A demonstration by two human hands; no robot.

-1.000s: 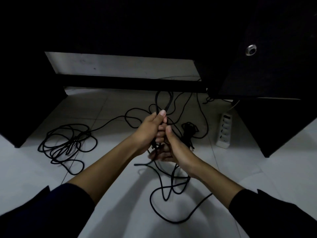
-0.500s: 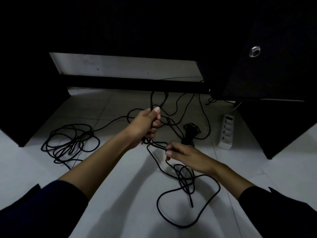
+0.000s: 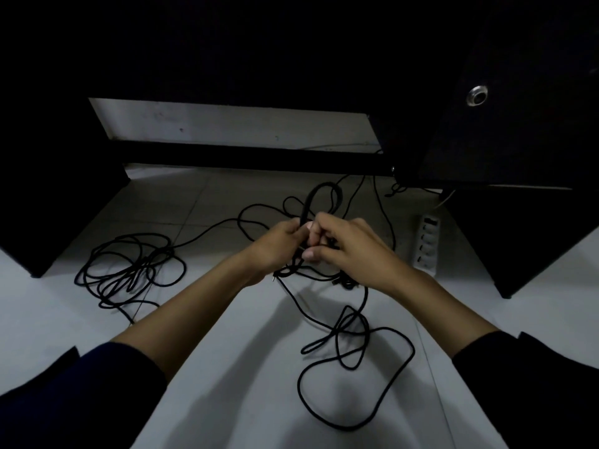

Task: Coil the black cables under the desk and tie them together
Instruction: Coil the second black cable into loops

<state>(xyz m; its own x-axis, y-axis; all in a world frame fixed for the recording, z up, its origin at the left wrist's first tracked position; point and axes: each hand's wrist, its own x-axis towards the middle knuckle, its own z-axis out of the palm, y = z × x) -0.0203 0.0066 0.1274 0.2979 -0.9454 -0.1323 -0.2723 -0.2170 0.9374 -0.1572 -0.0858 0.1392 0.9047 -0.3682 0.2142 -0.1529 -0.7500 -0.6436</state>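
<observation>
A folded bundle of black cable (image 3: 319, 197) sticks up in a loop above my two hands, which meet over the white floor under the desk. My left hand (image 3: 280, 243) grips the bundle around its middle. My right hand (image 3: 346, 246) is pressed against it from the right, fingers curled on the cable strands. The slack of this cable (image 3: 356, 361) trails down from my hands and lies in loose loops on the floor in front of me. A second tangle of black cable (image 3: 129, 268) lies on the floor to the left.
A white power strip (image 3: 427, 241) lies on the floor at the right, beside the dark desk panel (image 3: 518, 228). Another dark desk leg (image 3: 48, 222) stands at the left. A black crossbar (image 3: 252, 158) runs along the back. More thin cables (image 3: 382, 202) run toward the wall.
My right hand has come up from the floor loops and joined my left hand at the bundle. The slack on the floor has shifted and spread.
</observation>
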